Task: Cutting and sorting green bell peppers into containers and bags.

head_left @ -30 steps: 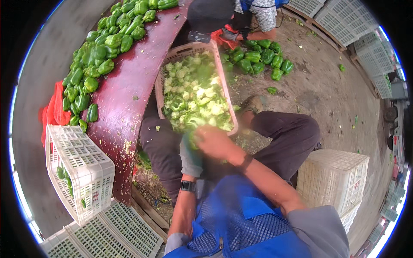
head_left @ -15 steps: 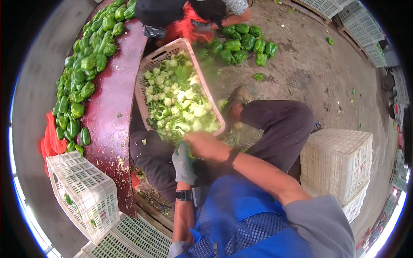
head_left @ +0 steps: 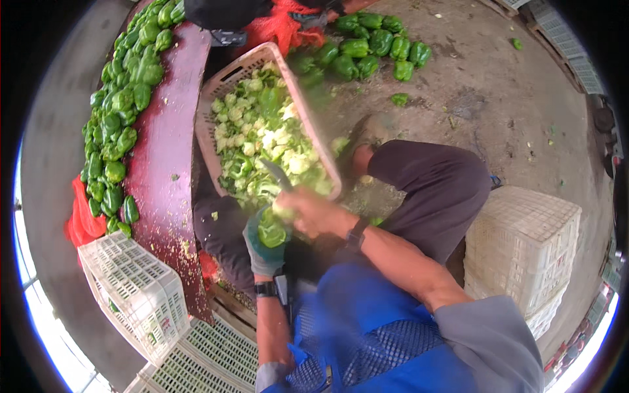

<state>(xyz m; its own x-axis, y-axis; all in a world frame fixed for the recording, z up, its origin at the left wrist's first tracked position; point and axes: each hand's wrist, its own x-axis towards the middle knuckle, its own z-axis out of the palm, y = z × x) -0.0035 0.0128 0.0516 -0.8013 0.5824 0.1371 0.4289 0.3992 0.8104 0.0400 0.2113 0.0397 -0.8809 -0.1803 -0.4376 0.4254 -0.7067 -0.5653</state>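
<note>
My left hand (head_left: 261,254), in a grey-green glove, is wrapped round a green bell pepper (head_left: 272,232) whose cut, hollow side faces up. Just right of it, my bare right hand (head_left: 316,213) grips a knife (head_left: 278,175), its blade slanting up and left. Something pale is by the right thumb, perhaps a pepper core; blur hides it. Directly beyond both hands lies a pink plastic crate (head_left: 306,119), tilted and filled with pale pepper cores (head_left: 267,139) and green scraps.
On the left, a dark red board (head_left: 161,131) carries a long heap of whole green peppers (head_left: 124,98). More peppers (head_left: 380,43) lie on the floor near another person's red mesh bag (head_left: 278,27). White crates stand at left (head_left: 141,288) and right (head_left: 521,242).
My right hand has lifted slightly from the left, and the knife blade now shows. The pepper in my left hand has turned its open side up. The view has shifted a little.
</note>
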